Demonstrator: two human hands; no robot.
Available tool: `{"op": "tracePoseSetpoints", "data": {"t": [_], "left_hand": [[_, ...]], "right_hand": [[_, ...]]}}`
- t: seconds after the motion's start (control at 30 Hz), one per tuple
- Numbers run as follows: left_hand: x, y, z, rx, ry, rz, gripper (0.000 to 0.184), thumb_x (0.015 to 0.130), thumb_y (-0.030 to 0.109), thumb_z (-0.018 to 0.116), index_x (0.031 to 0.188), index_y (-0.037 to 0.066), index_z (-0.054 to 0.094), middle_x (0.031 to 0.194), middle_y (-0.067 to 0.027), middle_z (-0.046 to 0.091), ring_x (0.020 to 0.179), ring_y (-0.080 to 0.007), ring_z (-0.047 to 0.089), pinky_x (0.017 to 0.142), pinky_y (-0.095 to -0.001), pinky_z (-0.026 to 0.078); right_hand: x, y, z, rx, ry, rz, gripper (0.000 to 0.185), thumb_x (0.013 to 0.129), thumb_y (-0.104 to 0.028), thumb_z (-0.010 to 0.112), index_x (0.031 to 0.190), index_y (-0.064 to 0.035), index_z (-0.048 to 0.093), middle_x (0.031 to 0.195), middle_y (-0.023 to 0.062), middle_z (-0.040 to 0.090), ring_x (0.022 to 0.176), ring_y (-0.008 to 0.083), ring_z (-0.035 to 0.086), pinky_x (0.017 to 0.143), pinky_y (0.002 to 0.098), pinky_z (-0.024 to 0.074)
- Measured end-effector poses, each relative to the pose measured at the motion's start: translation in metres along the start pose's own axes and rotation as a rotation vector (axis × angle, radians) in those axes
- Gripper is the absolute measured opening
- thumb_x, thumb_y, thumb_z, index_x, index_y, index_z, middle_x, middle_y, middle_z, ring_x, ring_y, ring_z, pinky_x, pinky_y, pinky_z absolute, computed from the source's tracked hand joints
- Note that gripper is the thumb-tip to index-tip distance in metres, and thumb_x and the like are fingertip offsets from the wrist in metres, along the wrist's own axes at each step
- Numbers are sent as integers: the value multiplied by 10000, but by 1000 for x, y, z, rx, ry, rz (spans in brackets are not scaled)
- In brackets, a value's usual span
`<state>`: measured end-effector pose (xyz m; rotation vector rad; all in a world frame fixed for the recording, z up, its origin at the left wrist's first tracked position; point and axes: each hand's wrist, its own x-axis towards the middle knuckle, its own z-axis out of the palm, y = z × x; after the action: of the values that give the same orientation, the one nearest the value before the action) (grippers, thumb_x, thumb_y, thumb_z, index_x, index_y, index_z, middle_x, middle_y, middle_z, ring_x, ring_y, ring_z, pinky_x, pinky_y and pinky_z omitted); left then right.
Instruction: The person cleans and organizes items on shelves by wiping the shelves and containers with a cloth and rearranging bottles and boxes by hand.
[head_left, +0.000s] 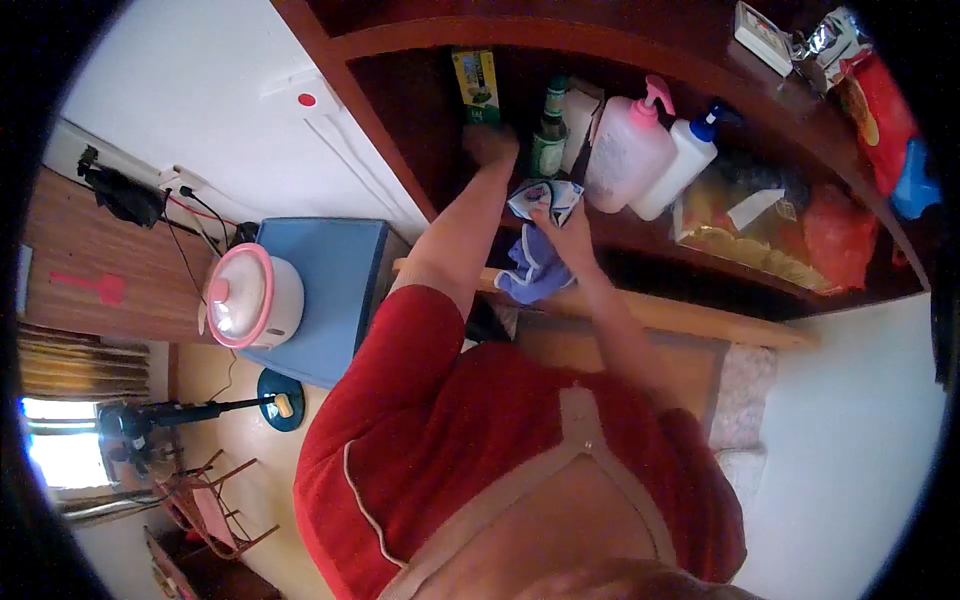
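Note:
My left hand (490, 145) reaches into the dark wooden shelf. Its fingers close round the lower end of a yellow and green box (477, 85), though shadow and blur hide the exact grip. In my right hand (570, 235) is a crumpled white and blue packet (545, 199), pinched at the shelf's front edge. A purple-blue cloth (535, 268) with pale trim hangs just below the packet, against the same hand. Between and beyond the hands stands a green glass bottle (549, 140). Right of it are a pink pump bottle (630, 150) and a white pump bottle (678, 168) with a blue top.
A gold package (745, 235) and a red bag (840, 235) lie farther right on the shelf (400, 40). To the left, a white and pink electric pot (255, 297) sits on a blue-topped cabinet (325, 290). A fan (130, 425) stands beyond.

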<state>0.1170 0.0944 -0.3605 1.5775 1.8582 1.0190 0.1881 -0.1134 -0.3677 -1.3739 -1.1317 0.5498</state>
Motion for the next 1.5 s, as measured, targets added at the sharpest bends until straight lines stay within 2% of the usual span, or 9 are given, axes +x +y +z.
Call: {"op": "tracePoseSetpoints", "data": {"t": [0.1, 0.43, 0.63, 0.73, 0.93, 1.0, 1.17, 1.23, 1.5], "left_hand": [[7, -4, 12, 208, 200, 146, 599, 687, 292, 724, 1091, -82, 487, 1064, -239, 545, 1004, -373, 550, 867, -435, 460], [26, 25, -4, -465, 34, -120, 666, 678, 234, 734, 1146, -88, 386, 1179, -238, 485, 1063, -350, 520, 879, -423, 450], [10, 80, -77, -852, -16, -251, 471, 771, 250, 693, 1163, 96, 482, 1111, -101, 551, 996, -265, 529, 797, -438, 442], [29, 91, -106, -993, -267, -461, 539, 830, 258, 629, 1299, 91, 424, 1163, -113, 465, 989, -274, 450, 850, -448, 381], [41, 73, -131, -873, -576, -63, 546, 844, 290, 610, 1322, 144, 388, 1118, -118, 491, 856, -265, 494, 814, -435, 402], [-17, 90, -171, -1048, -482, -139, 449, 751, 168, 680, 1121, 26, 467, 1054, -138, 562, 902, -268, 560, 788, -374, 455], [-39, 55, -168, -975, -489, 101, 439, 811, 126, 608, 1222, 31, 489, 1132, -130, 551, 1102, -234, 492, 920, -334, 395], [-50, 22, -147, -604, -132, 399, 550, 816, 124, 608, 1293, -42, 390, 1199, -159, 532, 1124, -245, 498, 937, -327, 392], [-60, -10, -117, 47, 151, 839, 507, 773, 22, 543, 1261, -33, 417, 1260, -242, 454, 1156, -411, 429, 959, -415, 392]], "right_hand": [[3, 4, 2, -33, -9, 3, 696, 699, -402, 755, 1134, 23, 416, 1037, 190, 604, 974, 286, 602, 823, 357, 465], [20, -16, 11, -326, -96, 127, 857, 653, -522, 727, 1141, 77, 358, 1024, 257, 593, 981, 398, 578, 811, 423, 474], [62, -11, 60, -432, -160, -139, 876, 688, -517, 692, 1141, 160, 371, 1000, 273, 596, 958, 387, 583, 819, 385, 474], [74, -38, 91, -419, -142, 207, 1099, 596, -576, 731, 1225, 185, 249, 1098, 277, 565, 1035, 373, 563, 858, 382, 468], [91, -38, 113, -336, -233, 224, 1061, 579, -603, 720, 1252, 110, 316, 1131, 248, 568, 1065, 360, 554, 883, 390, 460], [95, -25, 116, -282, -274, 165, 1002, 595, -600, 710, 1253, 73, 366, 1138, 246, 565, 1061, 361, 555, 882, 397, 459], [89, -18, 122, -398, -191, 129, 558, 720, -415, 676, 1055, 14, 555, 976, 249, 619, 979, 378, 585, 828, 428, 462], [95, 35, 134, -317, -157, 4, 618, 728, -427, 659, 1127, 22, 511, 1043, 255, 591, 980, 392, 578, 837, 441, 461], [85, 20, 124, -187, -53, -300, 526, 790, -243, 609, 1200, 33, 431, 1087, 302, 543, 967, 459, 543, 797, 478, 463]]}}
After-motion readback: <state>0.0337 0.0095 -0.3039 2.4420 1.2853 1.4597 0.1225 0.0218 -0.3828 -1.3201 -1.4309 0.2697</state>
